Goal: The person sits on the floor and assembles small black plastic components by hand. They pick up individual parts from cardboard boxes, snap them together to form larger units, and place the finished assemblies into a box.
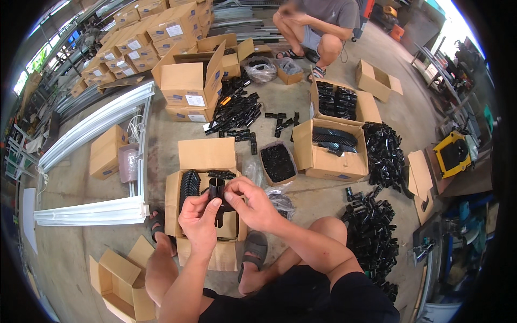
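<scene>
Both my hands are at a black tubular fitting [217,188], held upright with its round end toward me, above an open cardboard box [207,153]. My left hand [198,218] grips its left side, thumb pressed along the tube. At the other side, the fingers of my right hand [249,202] are pinched against the fitting; whether they hold a separate small part is hidden. Inside the box, a row of ribbed black pieces [190,184] stands along the left wall, and more black parts [222,174] lie at the far side.
Right of my knee lie heaps of black fittings [371,226]. A small box of tiny black parts [278,162] and a filled carton [336,167] stand ahead. White metal profiles [91,211] lie left. Another person [323,27] squats at the back near stacked cartons [172,27].
</scene>
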Demonstrator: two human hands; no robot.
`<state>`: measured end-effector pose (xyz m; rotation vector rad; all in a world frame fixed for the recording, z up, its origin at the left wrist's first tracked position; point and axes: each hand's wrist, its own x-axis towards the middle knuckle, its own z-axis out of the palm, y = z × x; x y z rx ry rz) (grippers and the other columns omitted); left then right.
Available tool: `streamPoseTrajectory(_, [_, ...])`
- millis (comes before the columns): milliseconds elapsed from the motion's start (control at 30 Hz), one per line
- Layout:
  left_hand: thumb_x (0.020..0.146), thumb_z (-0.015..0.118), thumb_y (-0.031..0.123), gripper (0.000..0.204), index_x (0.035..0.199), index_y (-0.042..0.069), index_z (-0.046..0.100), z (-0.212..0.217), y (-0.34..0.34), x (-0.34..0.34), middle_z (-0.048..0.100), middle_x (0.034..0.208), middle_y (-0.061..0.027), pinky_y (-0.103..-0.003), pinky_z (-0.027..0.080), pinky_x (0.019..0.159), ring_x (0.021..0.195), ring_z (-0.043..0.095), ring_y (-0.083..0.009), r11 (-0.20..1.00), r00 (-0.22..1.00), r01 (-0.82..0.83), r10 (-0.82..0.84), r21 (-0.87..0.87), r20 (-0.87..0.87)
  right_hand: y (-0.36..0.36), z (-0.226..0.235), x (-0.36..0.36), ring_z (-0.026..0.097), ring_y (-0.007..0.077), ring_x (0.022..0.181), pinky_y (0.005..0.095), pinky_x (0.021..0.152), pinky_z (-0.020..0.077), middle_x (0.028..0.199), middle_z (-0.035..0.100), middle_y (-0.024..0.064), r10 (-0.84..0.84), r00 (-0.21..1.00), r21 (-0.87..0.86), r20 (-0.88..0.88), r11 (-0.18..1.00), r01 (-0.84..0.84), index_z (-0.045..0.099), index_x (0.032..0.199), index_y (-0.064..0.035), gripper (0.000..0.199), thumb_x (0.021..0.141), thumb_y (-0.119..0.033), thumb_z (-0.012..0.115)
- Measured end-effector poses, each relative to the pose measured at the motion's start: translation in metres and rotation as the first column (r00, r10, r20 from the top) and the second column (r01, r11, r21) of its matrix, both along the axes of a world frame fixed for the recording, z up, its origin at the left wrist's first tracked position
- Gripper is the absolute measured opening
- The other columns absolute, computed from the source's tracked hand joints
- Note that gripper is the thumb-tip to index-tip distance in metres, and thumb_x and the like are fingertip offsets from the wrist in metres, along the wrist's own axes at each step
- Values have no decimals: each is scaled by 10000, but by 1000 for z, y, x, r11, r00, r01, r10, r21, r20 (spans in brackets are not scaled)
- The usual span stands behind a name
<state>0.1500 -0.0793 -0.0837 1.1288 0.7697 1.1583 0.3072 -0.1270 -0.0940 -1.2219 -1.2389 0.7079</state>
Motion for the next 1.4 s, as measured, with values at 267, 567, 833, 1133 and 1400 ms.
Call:
streamPoseTrajectory(267, [920, 724, -49, 174, 1065, -28, 630, 0, 0, 1, 739, 1062, -115, -235, 541, 865, 938, 678, -99, 1000, 1000, 11, -11, 0, -11, 1, -4, -1, 623, 245, 986, 362, 877, 505, 1048, 593, 123, -11, 999, -1, -32, 1000, 11, 587, 1036, 20, 143, 942, -60, 660])
streamPoseTrajectory(567, [912, 735, -52, 193, 1076, -42, 635, 1, -1, 3, 740, 1055, -120, -233, 543, 858, 934, 678, -97, 1000, 1000, -3, 3, -3, -6, -1, 5, 2, 619, 267, 1002, 365, 899, 490, 1029, 603, 133, -3, 1000, 13, -20, 1000, 3, 595, 1005, 23, 126, 948, -72, 655])
streamPoseTrajectory(833, [907, 710, -89, 184, 1065, -43, 628, 4, 1, -4, 736, 1069, -130, -247, 549, 872, 949, 683, -108, 1000, 1000, -17, 17, -17, 17, 4, 2, -4, 608, 275, 1049, 361, 945, 474, 1075, 602, 137, -3, 999, 20, -32, 1000, 3, 602, 1008, 16, 136, 910, -40, 677])
streamPoseTrajectory(1133, [899, 724, -84, 182, 1053, -38, 640, -2, 0, 3, 741, 1060, -120, -242, 546, 866, 945, 681, -99, 999, 1000, -20, 20, -35, 23, 0, 1, 2, 632, 260, 996, 340, 887, 496, 1045, 609, 144, -21, 998, 34, -56, 999, 23, 616, 987, 28, 88, 933, -29, 655])
streamPoseTrajectory(1400, [900, 741, -44, 187, 1062, -11, 654, -6, 4, 6, 742, 1010, -105, -241, 576, 788, 888, 694, -106, 1000, 999, 20, -20, -17, -30, 6, 1, 1, 638, 259, 1010, 368, 922, 491, 1083, 653, 144, -99, 987, 6, 129, 995, 100, 638, 965, 16, 109, 968, -90, 618])
